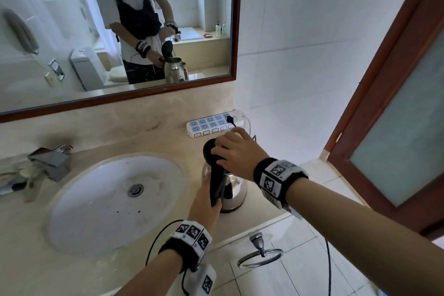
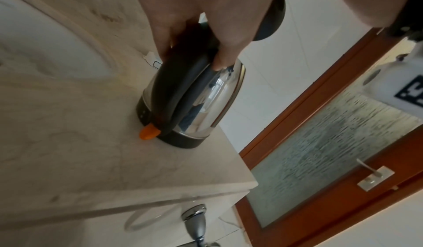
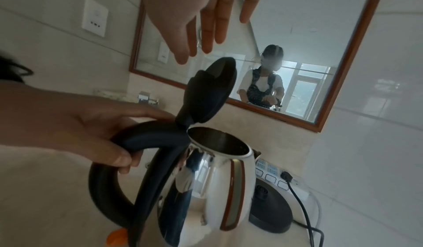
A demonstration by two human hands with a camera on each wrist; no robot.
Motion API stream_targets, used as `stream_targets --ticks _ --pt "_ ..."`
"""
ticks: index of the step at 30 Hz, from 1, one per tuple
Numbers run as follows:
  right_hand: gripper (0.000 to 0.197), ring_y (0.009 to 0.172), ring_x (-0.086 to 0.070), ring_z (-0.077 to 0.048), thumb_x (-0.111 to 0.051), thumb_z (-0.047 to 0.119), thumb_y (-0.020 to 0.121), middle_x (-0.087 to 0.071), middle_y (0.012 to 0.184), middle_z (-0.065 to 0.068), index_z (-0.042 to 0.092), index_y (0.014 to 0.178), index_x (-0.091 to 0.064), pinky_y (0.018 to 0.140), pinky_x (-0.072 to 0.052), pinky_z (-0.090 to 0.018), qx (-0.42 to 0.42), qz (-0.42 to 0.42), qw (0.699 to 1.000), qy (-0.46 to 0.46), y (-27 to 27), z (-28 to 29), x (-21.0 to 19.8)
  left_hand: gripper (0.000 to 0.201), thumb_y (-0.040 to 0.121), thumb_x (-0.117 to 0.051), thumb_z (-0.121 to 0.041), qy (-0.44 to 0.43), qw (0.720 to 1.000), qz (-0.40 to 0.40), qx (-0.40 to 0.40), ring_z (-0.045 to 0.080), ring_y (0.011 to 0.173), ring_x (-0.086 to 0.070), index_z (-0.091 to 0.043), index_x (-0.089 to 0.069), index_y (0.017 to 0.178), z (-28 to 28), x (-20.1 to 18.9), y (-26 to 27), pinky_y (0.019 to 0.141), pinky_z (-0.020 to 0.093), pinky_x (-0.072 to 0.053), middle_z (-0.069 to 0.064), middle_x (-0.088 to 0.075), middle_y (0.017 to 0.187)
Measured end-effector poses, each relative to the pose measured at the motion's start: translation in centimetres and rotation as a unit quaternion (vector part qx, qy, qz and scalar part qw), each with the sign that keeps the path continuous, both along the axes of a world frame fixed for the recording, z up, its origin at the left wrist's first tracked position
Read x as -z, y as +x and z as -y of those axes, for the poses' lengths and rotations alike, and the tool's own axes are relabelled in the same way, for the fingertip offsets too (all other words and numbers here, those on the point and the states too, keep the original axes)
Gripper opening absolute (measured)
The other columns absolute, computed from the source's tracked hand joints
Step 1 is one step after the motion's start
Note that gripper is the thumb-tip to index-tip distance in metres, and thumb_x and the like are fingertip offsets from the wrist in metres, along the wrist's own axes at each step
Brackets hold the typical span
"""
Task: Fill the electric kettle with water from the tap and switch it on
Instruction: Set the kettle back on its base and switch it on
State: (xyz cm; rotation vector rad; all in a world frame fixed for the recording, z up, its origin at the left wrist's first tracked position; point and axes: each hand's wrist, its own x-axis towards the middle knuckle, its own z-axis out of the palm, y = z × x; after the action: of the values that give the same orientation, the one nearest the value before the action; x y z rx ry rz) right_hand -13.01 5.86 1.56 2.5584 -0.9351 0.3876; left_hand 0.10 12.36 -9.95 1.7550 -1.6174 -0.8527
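Note:
A steel electric kettle (image 1: 236, 187) (image 2: 213, 98) (image 3: 213, 187) stands on the marble counter, right of the sink. Its black lid (image 1: 209, 151) (image 3: 210, 91) is tipped up and the mouth is uncovered. My left hand (image 1: 204, 202) (image 2: 201, 24) (image 3: 91, 129) grips the black handle from behind. My right hand (image 1: 235, 149) (image 3: 194, 15) hovers at the lid's top edge with straight fingers, holding nothing. An orange switch (image 2: 150, 133) sits at the foot of the handle. The black kettle base (image 3: 270, 209) rests behind the kettle, corded. The chrome tap (image 1: 51, 161) is at the far left.
The white sink basin (image 1: 72, 211) lies between tap and kettle. A white power strip (image 1: 211, 125) with one black plug lies against the wall. The counter edge is just right of the kettle, with a towel ring (image 1: 259, 255) below and a wooden door (image 1: 396, 127) beyond.

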Motion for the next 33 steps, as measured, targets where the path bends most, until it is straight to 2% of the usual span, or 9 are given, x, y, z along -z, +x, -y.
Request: stream_targets --ticks 4,7,9,11,13,15,18,23,33 --pt "0.023 0.072 -0.068 -0.016 -0.082 0.028 0.06 -0.069 0.079 0.006 0.024 0.081 -0.073 0.084 -0.033 -0.031 0.037 -0.069 0.996 0.042 0.3 0.2 1.2 0.086 0.092 -0.054 -0.008 -0.022 0.998 0.049 0.031 0.021 0.112 -0.06 -0.035 0.001 0.152 -0.7 0.4 0.7 0.077 0.017 -0.039 0.004 -0.05 0.14" --pt "0.033 0.065 -0.069 -0.017 -0.087 0.024 0.05 -0.07 0.077 0.004 0.023 0.079 -0.073 0.082 -0.033 -0.03 0.085 -0.056 0.991 0.088 0.1 0.7 2.0 0.084 0.095 -0.053 -0.017 -0.021 0.994 0.094 0.051 0.021 0.113 -0.058 -0.039 0.01 0.146 -0.9 0.7 1.0 0.081 0.023 -0.045 0.004 -0.045 0.142" --pt "0.037 0.064 -0.07 -0.019 -0.088 0.021 0.048 -0.07 0.076 0.001 0.022 0.082 -0.073 0.084 -0.04 -0.032 0.114 -0.032 0.987 0.107 -0.1 1.1 2.3 0.081 0.097 -0.051 -0.022 -0.011 0.99 0.126 0.058 0.022 0.113 -0.058 -0.033 0.009 0.15 -1.0 0.7 1.0 0.085 0.027 -0.047 0.005 -0.044 0.141" --pt "0.038 0.083 -0.07 -0.024 -0.081 0.019 0.066 -0.07 0.095 -0.005 0.019 0.102 -0.07 0.093 -0.046 -0.037 0.122 -0.018 0.983 0.134 -0.3 1.5 2.3 0.078 0.099 -0.049 -0.025 -0.006 0.988 0.144 0.058 0.021 0.11 -0.059 -0.028 0.007 0.153 -1.0 0.7 0.9 0.084 0.027 -0.048 0.004 -0.045 0.137" --pt "0.039 0.115 -0.058 -0.025 -0.058 0.022 0.091 -0.058 0.125 -0.006 0.02 0.13 -0.053 0.109 -0.032 -0.038 0.147 -0.033 0.971 0.185 -0.2 1.8 2.8 0.077 0.1 -0.047 -0.027 -0.006 0.986 0.155 0.054 0.02 0.105 -0.061 -0.028 0.009 0.153 -1.0 0.7 0.9 0.082 0.025 -0.048 0.003 -0.046 0.134" --pt "0.041 0.125 -0.05 -0.023 -0.047 0.027 0.098 -0.051 0.136 -0.005 0.022 0.138 -0.043 0.113 -0.024 -0.036 0.168 -0.044 0.961 0.214 -0.2 2.1 3.5 0.078 0.1 -0.046 -0.029 -0.009 0.985 0.166 0.051 0.02 0.102 -0.062 -0.029 0.013 0.15 -1.0 0.8 0.9 0.08 0.024 -0.048 0.002 -0.046 0.133" --pt "0.039 0.124 -0.053 -0.022 -0.042 0.029 0.1 -0.053 0.135 -0.004 0.023 0.138 -0.044 0.111 -0.027 -0.035 0.181 -0.02 0.955 0.232 0.1 2.6 4.4 0.08 0.1 -0.047 -0.03 -0.011 0.983 0.176 0.056 0.019 0.101 -0.062 -0.032 0.022 0.139 -0.9 0.9 0.9 0.078 0.023 -0.047 0.003 -0.047 0.132" --pt "0.034 0.114 -0.059 -0.022 -0.04 0.028 0.1 -0.06 0.127 -0.003 0.023 0.132 -0.05 0.107 -0.031 -0.035 0.196 0.01 0.95 0.243 0.8 3.0 4.4 0.079 0.099 -0.048 -0.028 0.001 0.982 0.184 0.052 0.024 0.1 -0.063 -0.027 0.009 0.153 -0.8 0.9 0.8 0.077 0.026 -0.047 0.005 -0.047 0.132" --pt "0.033 0.113 -0.059 -0.024 -0.04 0.023 0.1 -0.058 0.127 -0.004 0.024 0.133 -0.049 0.108 -0.031 -0.036 0.219 0.025 0.929 0.298 0.9 2.6 3.5 0.081 0.096 -0.054 -0.023 0.017 0.983 0.174 0.063 0.026 0.11 -0.06 -0.025 0.002 0.154 -0.5 0.4 0.9 0.086 0.032 -0.048 0.007 -0.046 0.139"
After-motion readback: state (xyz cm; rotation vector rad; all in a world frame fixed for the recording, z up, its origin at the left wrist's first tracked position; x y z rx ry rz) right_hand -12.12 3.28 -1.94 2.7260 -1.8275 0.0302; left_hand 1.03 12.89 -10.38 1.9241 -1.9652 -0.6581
